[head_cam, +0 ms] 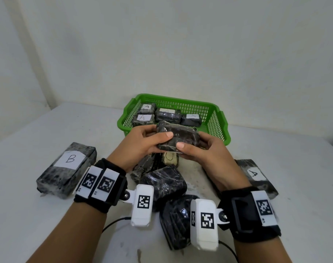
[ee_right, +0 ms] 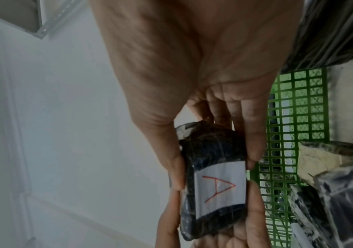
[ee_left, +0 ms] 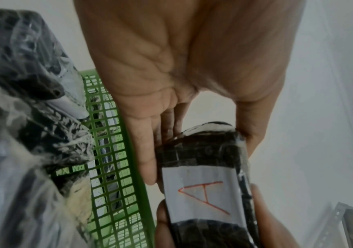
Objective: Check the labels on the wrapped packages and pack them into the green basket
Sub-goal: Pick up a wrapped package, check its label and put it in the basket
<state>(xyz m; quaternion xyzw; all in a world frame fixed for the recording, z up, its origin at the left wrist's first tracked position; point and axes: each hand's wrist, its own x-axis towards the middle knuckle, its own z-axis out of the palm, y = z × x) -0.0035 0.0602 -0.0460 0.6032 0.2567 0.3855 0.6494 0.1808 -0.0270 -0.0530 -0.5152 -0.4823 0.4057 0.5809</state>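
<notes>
Both my hands hold one black, plastic-wrapped package (head_cam: 178, 138) up in front of the green basket (head_cam: 216, 118). My left hand (head_cam: 148, 141) grips its left end and my right hand (head_cam: 198, 149) its right end, thumbs on the near face. The head view shows only its plain dark side. The wrist views show the underside, where a white label with a red A (ee_left: 201, 189) (ee_right: 220, 186) faces the cameras. The basket's mesh wall (ee_left: 116, 167) (ee_right: 298, 117) stands just beyond the package. Several wrapped packages marked A (head_cam: 143, 117) lie in the basket.
On the white table a large package marked B (head_cam: 67, 168) lies at the left, and one marked A (head_cam: 256, 177) at the right. A pile of wrapped packages (head_cam: 165, 181) sits below my hands and wrists. A white wall stands close behind the basket.
</notes>
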